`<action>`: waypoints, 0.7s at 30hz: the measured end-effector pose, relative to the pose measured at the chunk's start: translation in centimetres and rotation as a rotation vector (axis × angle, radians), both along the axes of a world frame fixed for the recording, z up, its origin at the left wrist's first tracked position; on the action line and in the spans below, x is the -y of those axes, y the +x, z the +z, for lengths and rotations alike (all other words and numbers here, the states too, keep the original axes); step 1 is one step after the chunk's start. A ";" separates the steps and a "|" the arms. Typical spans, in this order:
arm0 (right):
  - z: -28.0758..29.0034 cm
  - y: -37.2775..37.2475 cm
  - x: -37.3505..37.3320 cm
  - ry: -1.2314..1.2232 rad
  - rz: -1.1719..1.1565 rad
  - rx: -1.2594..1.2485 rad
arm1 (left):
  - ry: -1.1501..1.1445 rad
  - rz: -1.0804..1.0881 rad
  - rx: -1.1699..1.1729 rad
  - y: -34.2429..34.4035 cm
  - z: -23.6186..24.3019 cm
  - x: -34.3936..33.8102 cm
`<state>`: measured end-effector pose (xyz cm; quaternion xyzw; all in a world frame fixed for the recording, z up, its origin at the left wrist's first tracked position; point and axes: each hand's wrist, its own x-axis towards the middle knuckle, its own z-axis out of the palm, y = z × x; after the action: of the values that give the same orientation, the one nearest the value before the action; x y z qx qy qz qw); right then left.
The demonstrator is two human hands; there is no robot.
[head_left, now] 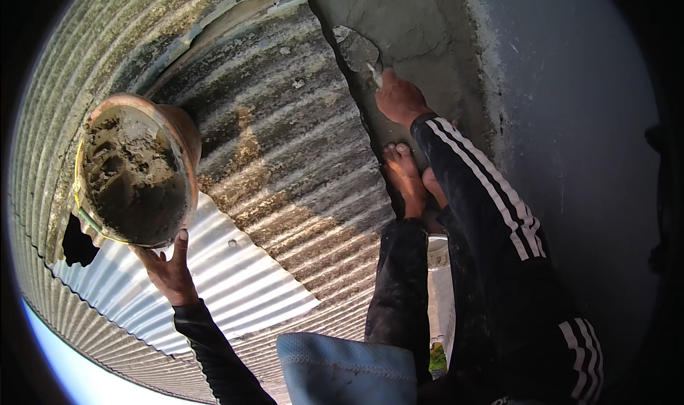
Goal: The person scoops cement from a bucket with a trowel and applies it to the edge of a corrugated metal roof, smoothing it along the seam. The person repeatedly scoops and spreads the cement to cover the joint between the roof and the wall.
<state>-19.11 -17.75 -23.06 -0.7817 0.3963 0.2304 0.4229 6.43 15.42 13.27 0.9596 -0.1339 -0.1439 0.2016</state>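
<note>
My left hand [165,268] is at the lower rim of a round bucket [187,138] at the left, thumb up against its side and fingers partly behind it. Dark, wet cement mortar [134,177] lies inside the bucket. At the upper middle, my right hand [399,95] grips the pale handle of a trowel [355,49]. The trowel's blade lies on a strip of grey wet cement [420,20] beside the jagged edge of the corrugated roofing.
Weathered corrugated sheets [271,120] and a lighter sheet [256,255] slope below me, with a dark hole near the bucket. My bare feet [403,173] stand on the cement ledge beside a plain wall [570,120]. A pale container [439,255] shows between my legs.
</note>
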 end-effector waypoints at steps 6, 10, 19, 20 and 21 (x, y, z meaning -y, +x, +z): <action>1.4 -7.3 -2.2 0.021 0.049 -0.094 | -0.004 0.000 0.008 0.1 0.0 -0.2; 1.8 -9.3 -1.4 -0.142 0.167 0.003 | 0.028 0.051 0.016 0.0 0.1 -0.2; 1.9 -0.2 8.3 -0.222 0.045 -0.078 | -0.015 0.039 0.015 0.0 0.0 -0.2; 2.3 0.0 7.7 -0.205 0.008 -0.108 | -0.021 0.039 0.011 0.0 0.0 -0.2; 2.5 0.3 7.0 -0.194 0.091 -0.077 | -0.013 0.046 0.011 0.0 0.0 -0.2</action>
<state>-18.82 -24.76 -20.51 -0.8266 0.3967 0.2402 0.3188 6.39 15.64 13.26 0.9619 -0.1141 -0.1329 0.2101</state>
